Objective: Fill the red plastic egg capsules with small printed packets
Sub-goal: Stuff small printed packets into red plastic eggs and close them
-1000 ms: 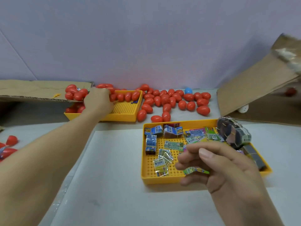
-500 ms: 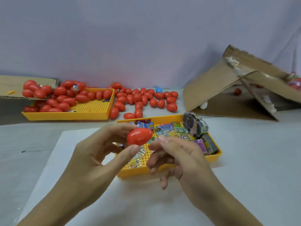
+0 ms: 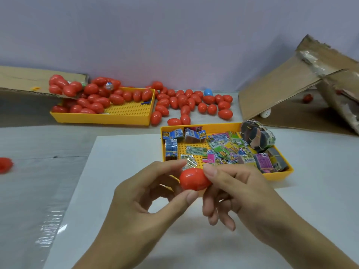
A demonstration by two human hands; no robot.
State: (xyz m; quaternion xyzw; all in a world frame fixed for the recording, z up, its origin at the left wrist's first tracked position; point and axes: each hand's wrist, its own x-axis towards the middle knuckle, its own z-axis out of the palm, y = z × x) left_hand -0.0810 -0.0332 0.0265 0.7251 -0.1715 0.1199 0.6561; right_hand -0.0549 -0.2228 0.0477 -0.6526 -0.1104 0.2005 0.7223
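A closed red egg capsule (image 3: 193,179) is held between both hands above the white sheet. My left hand (image 3: 149,199) pinches its left end between thumb and fingers. My right hand (image 3: 237,193) grips its right end with index finger and thumb. Whether a packet lies in my right hand is hidden. Just behind the hands, a yellow tray (image 3: 279,174) holds several small printed packets (image 3: 221,148) and a banded bundle of packets (image 3: 256,137). Many red egg capsules (image 3: 186,103) lie at the back of the table.
A second yellow tray (image 3: 116,118) at the back left holds more red eggs. One blue egg (image 3: 208,92) sits among the loose ones. Cardboard flaps (image 3: 287,84) lean at the right, and flat cardboard (image 3: 25,80) lies at the far left. A red capsule half (image 3: 4,165) lies at the left edge.
My left hand took a red egg from the far tray and brought it in front of me. My right hand came up and now grips its other end.
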